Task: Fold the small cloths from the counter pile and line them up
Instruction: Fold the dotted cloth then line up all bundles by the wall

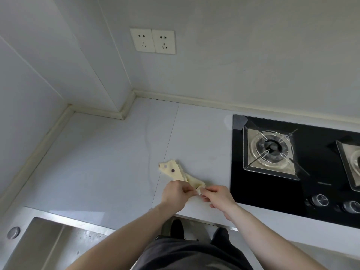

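Cloth: a pale yellow cloth (176, 173) with wavy edges and a few dark dots lies bunched in a narrow strip on the desk (109, 158), slanting from its far left end down to the hands; its near end is lifted into the fingers.
Left hand: the left hand (175, 192) pinches the cloth's near end, fingers curled round it.
Right hand: the right hand (219, 195) pinches the same end from the other side (thumb and forefinger meet on the fabric), just beside the left hand.
Desk: light grey, with a seam running front to back under the cloth.
Hob: a black glass hob (303, 168) is set into the desk right of the hands, with a burner (271, 148) and two knobs (319, 200) near its front edge.
Sink: a steel sink (48, 242) sits at the lower left.
Wall: two white sockets (153, 41) are mounted above the corner.
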Demonstrator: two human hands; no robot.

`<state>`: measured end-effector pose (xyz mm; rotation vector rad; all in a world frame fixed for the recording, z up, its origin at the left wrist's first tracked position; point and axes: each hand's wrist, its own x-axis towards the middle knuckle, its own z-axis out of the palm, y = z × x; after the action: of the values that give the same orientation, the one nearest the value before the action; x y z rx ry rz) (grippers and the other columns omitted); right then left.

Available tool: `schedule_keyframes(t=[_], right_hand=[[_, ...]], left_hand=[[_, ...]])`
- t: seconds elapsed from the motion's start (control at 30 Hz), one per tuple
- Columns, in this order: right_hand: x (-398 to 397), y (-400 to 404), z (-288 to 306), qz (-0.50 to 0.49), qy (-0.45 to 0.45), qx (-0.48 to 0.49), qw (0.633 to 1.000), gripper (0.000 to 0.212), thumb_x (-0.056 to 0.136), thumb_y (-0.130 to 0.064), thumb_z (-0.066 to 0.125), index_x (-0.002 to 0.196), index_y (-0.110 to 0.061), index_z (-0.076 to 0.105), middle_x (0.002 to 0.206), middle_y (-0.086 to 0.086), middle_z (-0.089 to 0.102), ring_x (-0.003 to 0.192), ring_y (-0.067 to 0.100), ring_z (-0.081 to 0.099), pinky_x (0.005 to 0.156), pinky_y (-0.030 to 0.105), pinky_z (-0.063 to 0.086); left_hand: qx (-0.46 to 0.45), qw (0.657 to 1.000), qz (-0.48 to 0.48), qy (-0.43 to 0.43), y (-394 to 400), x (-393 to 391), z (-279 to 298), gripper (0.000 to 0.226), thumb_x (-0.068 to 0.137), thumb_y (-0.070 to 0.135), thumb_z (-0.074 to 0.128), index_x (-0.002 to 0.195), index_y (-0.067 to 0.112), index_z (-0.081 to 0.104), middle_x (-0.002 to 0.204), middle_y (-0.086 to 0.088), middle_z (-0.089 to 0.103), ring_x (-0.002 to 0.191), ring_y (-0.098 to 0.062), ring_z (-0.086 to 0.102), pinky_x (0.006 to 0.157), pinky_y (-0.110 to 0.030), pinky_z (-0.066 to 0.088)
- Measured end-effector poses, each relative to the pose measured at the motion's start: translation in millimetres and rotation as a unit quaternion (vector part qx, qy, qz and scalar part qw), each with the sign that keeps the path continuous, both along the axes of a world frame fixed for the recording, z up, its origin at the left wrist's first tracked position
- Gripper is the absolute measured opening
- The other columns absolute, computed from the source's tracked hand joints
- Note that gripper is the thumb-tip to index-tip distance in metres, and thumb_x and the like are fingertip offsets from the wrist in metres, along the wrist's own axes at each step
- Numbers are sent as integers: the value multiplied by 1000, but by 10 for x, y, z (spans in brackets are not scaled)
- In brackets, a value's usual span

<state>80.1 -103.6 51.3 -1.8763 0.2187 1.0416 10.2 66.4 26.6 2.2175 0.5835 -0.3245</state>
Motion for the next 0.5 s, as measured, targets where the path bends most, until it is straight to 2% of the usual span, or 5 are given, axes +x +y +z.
schedule_keyframes(t=[0.1, 0.17, 0.27, 0.37, 0.5], right_hand=[[9, 31, 55, 11, -31, 19, 999, 15, 98, -32, 66, 96, -23, 79, 87, -6, 80, 85, 11, 73, 69, 24, 51], [12, 37, 114, 22, -52, 45, 997, 16, 100, -29, 64, 97, -23, 79, 89, -5, 80, 85, 10, 72, 70, 24, 51], [24, 49, 245, 25, -63, 101, 993, 13, 100, -23, 66, 102, -21, 78, 93, -1, 80, 84, 8, 70, 73, 25, 51], [76, 75, 391, 26, -65, 135, 988, 11, 98, -20, 68, 103, -18, 78, 91, 2, 80, 82, 9, 70, 72, 24, 51], [162, 144, 574, 72, -101, 133, 983, 9, 98, -18, 68, 99, -15, 77, 84, 3, 78, 78, 8, 69, 71, 26, 52]], left_hand=[[-26, 999, 12, -17, 54, -49, 18, 14, 87, 44, 77, 76, 35, 78, 58, 20, 61, 58, -3, 52, 57, -20, 40], [-87, 994, 51, -34, 72, -89, 55, 12, 87, 38, 79, 76, 35, 78, 64, 17, 66, 60, -1, 55, 61, -18, 43], [-206, 970, 114, -62, 116, -131, 163, 12, 91, 25, 79, 79, 24, 78, 72, 8, 72, 67, -8, 62, 67, -18, 50], [-292, 941, 149, -86, 180, -167, 279, 13, 94, 19, 76, 82, 14, 76, 71, 0, 69, 63, -14, 61, 67, -21, 50], [-292, 939, 161, -87, 188, -152, 525, 23, 94, 28, 76, 95, 5, 71, 85, -3, 75, 73, -14, 71, 68, -26, 56]])
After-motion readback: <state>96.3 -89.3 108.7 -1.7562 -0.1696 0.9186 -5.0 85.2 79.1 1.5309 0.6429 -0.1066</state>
